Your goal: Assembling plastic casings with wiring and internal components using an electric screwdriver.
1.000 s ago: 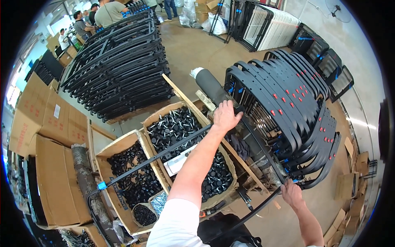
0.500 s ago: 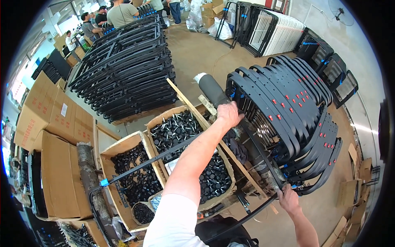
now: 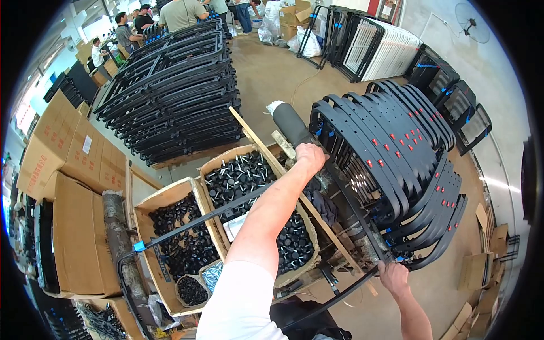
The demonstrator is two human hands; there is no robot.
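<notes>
A black metal tube frame (image 3: 218, 211) with rounded bends lies across in front of me, blue pieces fitted near its left bend and beside my right hand. My left hand (image 3: 311, 157) is closed round its far part, just below a dark padded roll (image 3: 290, 123) with a white end. At the near right, my right hand (image 3: 393, 276) grips the same frame close to a blue piece (image 3: 400, 259). My left forearm crosses over the frame and hides part of it. Under the frame are cartons of black knobs with metal studs (image 3: 241, 173) and small black parts (image 3: 184, 238).
Stacked black curved frames with red pieces (image 3: 396, 139) stand close to my right hand. A tall pile of black frames (image 3: 175, 96) is at far left, with people beyond. A wooden strip (image 3: 255, 136) runs beside the cartons; large cardboard boxes (image 3: 82, 226) stand left.
The view has shifted slightly. Both hands keep their grip on the tube frame, which looks nearly unmoved against the cartons.
</notes>
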